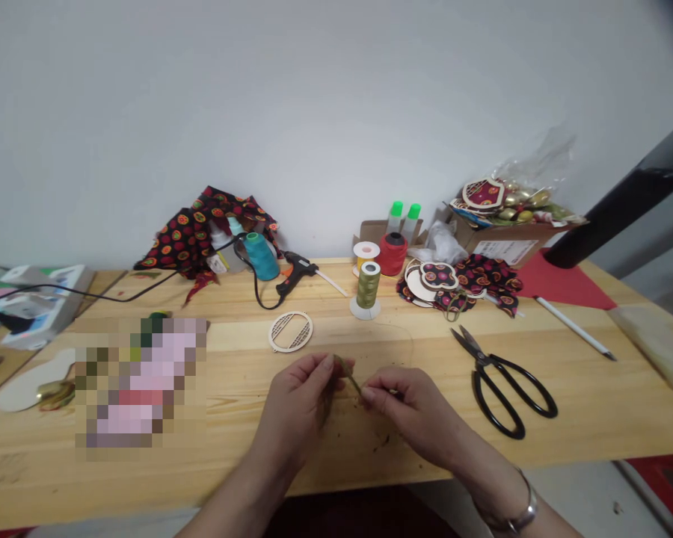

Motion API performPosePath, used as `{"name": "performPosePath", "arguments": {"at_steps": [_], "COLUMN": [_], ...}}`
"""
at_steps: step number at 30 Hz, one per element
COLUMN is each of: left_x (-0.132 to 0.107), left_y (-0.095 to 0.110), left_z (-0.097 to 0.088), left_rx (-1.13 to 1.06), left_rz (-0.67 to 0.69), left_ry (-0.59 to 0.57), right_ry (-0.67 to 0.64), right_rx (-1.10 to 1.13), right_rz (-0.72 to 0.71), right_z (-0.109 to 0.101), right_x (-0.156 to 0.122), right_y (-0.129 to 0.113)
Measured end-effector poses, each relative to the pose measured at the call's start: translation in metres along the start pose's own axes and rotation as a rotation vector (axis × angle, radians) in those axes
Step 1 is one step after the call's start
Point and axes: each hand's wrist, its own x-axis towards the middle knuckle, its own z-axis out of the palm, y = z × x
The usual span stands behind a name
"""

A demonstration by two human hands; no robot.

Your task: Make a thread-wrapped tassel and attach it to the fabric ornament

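**Both hands pinched on a small olive-gold piece above the desk**

Your left hand (300, 400) has its fingers (326, 366) closed around the upper end of a small olive-gold piece (348, 376), and your right hand (409, 407) pinches its lower end between thumb and forefinger. The two hands almost meet, just above the near middle of the desk (583, 388). The piece is too small and too covered to tell exactly what it is. A metal bracelet (524, 512) sits on your right wrist.

At 12 o'clock from your fingers stands an olive-green thread spool (368, 288), and a thin thread (407, 336) curves from near it down toward your right hand. At 11 o'clock, close by, lies a round white slotted disc (290, 331). Black scissors (502, 381) lie at 3 o'clock, blades shut, well apart from your hand, with a white pencil (575, 327) beyond them at 2 o'clock.

Farther back at 12 o'clock are a red spool (392, 254) and a yellow spool (366, 254), with patterned cut-out pieces (460, 280) just to their right and a cardboard box (510, 235) of ornaments at 1 o'clock. At 11 o'clock a black glue gun (297, 273) lies beside a teal spool (261, 256) and a heap of patterned cloth (194, 228).
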Motion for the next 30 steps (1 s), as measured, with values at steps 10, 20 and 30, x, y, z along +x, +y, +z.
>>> {"name": "performPosePath", "arguments": {"at_steps": [10, 20, 30], "left_x": [0.001, 0.000, 0.016], "left_y": [0.005, 0.027, 0.028], "left_z": [0.013, 0.018, 0.004], "left_rx": [-0.139, 0.232, 0.441], "left_rz": [-0.027, 0.118, 0.320], "left_ry": [-0.053, -0.170, -0.070], "right_ry": [-0.082, -0.206, -0.312], "right_rx": [0.617, 0.884, 1.238], "right_rz": [0.147, 0.184, 0.352], "right_z": [0.011, 0.012, 0.006], "right_x": [0.007, 0.011, 0.006], "right_y": [-0.005, 0.017, 0.012]}}
